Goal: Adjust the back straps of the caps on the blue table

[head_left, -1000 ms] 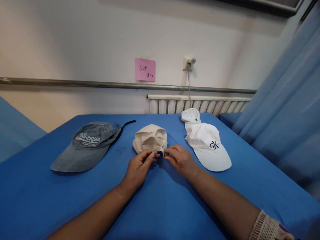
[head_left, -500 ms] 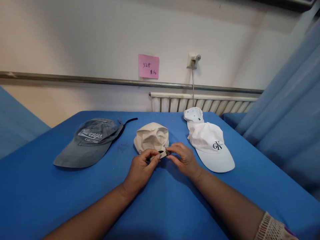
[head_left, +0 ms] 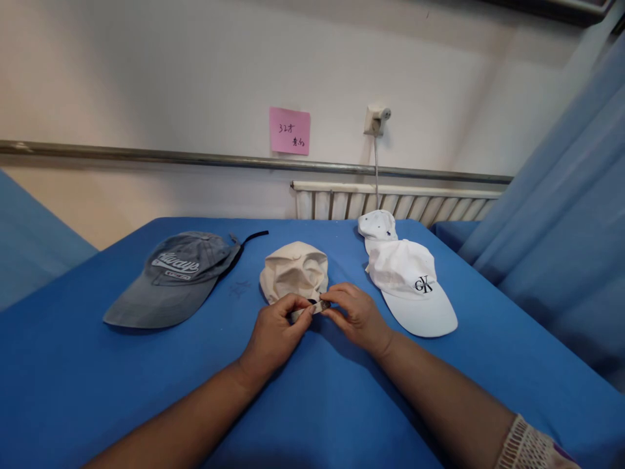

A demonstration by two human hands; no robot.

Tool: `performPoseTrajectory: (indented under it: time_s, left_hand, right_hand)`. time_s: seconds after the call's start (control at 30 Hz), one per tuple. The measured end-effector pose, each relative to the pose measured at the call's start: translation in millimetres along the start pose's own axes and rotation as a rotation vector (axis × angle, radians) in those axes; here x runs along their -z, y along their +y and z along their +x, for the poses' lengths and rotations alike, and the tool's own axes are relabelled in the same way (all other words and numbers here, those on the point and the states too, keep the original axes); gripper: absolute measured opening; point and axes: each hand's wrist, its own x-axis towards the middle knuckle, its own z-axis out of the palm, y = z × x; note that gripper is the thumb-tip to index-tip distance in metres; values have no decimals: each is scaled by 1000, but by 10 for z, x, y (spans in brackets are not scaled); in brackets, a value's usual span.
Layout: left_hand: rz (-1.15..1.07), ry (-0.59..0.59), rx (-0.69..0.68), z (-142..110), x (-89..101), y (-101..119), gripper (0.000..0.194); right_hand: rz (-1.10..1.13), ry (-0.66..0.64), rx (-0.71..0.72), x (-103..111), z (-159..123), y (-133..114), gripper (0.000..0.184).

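Observation:
A beige cap [head_left: 293, 268] lies on the blue-covered table with its back strap [head_left: 318, 307] toward me. My left hand [head_left: 276, 332] pinches the strap between thumb and fingers. From the other side, my right hand [head_left: 360, 317] pinches a small dark metal-looking buckle [head_left: 325, 303] on the strap. The fingers cover parts of both the strap and the buckle. The cap's crown is slightly crumpled, and its brim cannot be seen.
A grey cap [head_left: 170, 286] with a loose black strap lies to the left. To the right are a white cap [head_left: 407, 280] with black letters and a smaller white cap [head_left: 378, 227] behind it. Beyond the blue table cover [head_left: 312, 404] stands a radiator [head_left: 342, 202].
The buckle end in my right hand has come slightly closer to my left hand, and the strap's opening looks narrower. The other caps have stayed put.

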Motion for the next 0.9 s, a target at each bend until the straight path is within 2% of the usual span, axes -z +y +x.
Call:
performPoseTrajectory:
  time_s: [0.7, 0.9]
  left_hand:
    - [-15, 39, -6, 2, 5, 64, 15]
    - [-8, -14, 23, 10, 17, 84, 14]
  right_hand:
    - [-8, -15, 13, 8, 11, -41, 18]
    - [-22, -44, 41, 6, 6, -47, 18]
